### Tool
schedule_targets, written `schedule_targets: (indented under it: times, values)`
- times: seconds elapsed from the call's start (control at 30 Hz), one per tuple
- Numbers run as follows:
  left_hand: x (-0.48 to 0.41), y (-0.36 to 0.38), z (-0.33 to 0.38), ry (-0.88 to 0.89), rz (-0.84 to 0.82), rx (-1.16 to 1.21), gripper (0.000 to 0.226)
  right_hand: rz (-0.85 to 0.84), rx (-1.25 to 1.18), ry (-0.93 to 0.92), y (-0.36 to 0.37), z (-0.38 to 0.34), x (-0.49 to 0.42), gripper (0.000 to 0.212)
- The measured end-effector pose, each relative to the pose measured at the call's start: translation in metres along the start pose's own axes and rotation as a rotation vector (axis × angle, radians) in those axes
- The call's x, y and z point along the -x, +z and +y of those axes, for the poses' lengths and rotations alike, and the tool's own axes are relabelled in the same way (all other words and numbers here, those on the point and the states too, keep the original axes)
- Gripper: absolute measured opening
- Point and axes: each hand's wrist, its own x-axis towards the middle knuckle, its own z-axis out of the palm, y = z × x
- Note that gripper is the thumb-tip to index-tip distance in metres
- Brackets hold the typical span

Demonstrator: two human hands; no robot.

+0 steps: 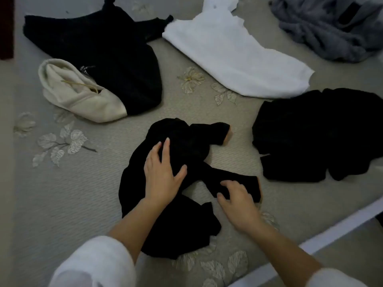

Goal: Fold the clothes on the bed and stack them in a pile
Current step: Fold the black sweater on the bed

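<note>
white sleeves point(93, 264) sit nearest, both forearms reaching fwd over the bed point(62, 204); black top point(182, 154) lies crumpled right under the hands; best to flatten the body first, then pull the arm out straight w/o dragging; left hand point(161, 175) flat, fingers spread, pressing, gripping nothing; right hand point(238, 204) half curled, fingertips pinching the top's arm point(238, 179).

Under your hands lies a plain black garment point(176, 183), and you have more black in the crumpled piece point(317, 135) to your right and the large top point(107, 59) further back. Your sleeves point(93, 264) are white, as is the flat white garment point(234, 59), beside a cream hooded piece point(83, 96) and a grey fleecy heap point(331, 27). The bedcover point(72, 193) is pale grey-beige with embroidered silvery leaves and flowers.
</note>
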Motion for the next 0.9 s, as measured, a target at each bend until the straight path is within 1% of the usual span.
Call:
schedule_targets:
  times: [0.07,0.1,0.17,0.2,0.27,0.33,0.4,0.47,0.53,0.6,0.63,0.7,0.77,0.83,0.9]
  values:
    - [-0.013,0.001,0.000,0.101,-0.010,-0.137,0.055,0.042,-0.168,0.027,-0.001,0.003,-0.017,0.036]
    - [-0.018,0.000,0.000,0.142,-0.034,-0.149,0.044,0.058,-0.271,0.063,-0.003,0.004,-0.026,0.031]
    - [-0.017,-0.004,0.002,0.160,-0.117,-0.058,0.028,0.058,-0.566,0.205,-0.011,-0.005,-0.041,0.020]
    - [-0.009,-0.007,0.004,0.163,-0.148,0.010,0.022,0.029,-0.717,0.284,-0.013,-0.013,-0.047,0.019]
    - [0.012,-0.014,0.004,0.190,-0.165,0.056,0.014,-0.071,-0.994,0.411,-0.017,-0.028,-0.056,0.025]
    - [0.035,-0.018,-0.001,0.212,-0.184,0.042,0.015,-0.182,-1.200,0.460,-0.017,-0.041,-0.061,0.031]
    - [0.056,-0.021,-0.005,0.206,-0.235,0.015,0.020,-0.208,-1.295,0.486,-0.012,-0.054,-0.055,0.025]
    - [0.070,-0.023,-0.008,0.183,-0.265,-0.025,0.027,-0.161,-1.270,0.536,-0.008,-0.064,-0.045,0.015]
    - [0.080,-0.026,-0.010,0.158,-0.301,-0.074,0.034,-0.101,-1.316,0.584,-0.009,-0.069,-0.038,0.015]
    - [0.087,-0.029,-0.010,0.164,-0.360,-0.149,0.037,-0.040,-1.514,0.651,-0.018,-0.066,-0.032,0.021]
    - [0.091,-0.031,-0.008,0.172,-0.381,-0.174,0.037,0.018,-1.599,0.695,-0.024,-0.060,-0.029,0.025]
    - [0.098,-0.033,-0.005,0.199,-0.402,-0.183,0.036,0.156,-1.615,0.763,-0.034,-0.041,-0.019,0.028]
    - [0.105,-0.033,-0.001,0.228,-0.426,-0.158,0.039,0.200,-1.503,0.789,-0.040,-0.018,0.000,0.023]
    - [0.110,-0.031,0.005,0.240,-0.498,-0.109,0.042,0.189,-1.315,0.846,-0.041,0.006,0.017,0.021]
    - [0.116,-0.028,0.011,0.250,-0.621,-0.098,0.045,0.181,-1.068,0.904,-0.041,0.024,0.029,0.016]
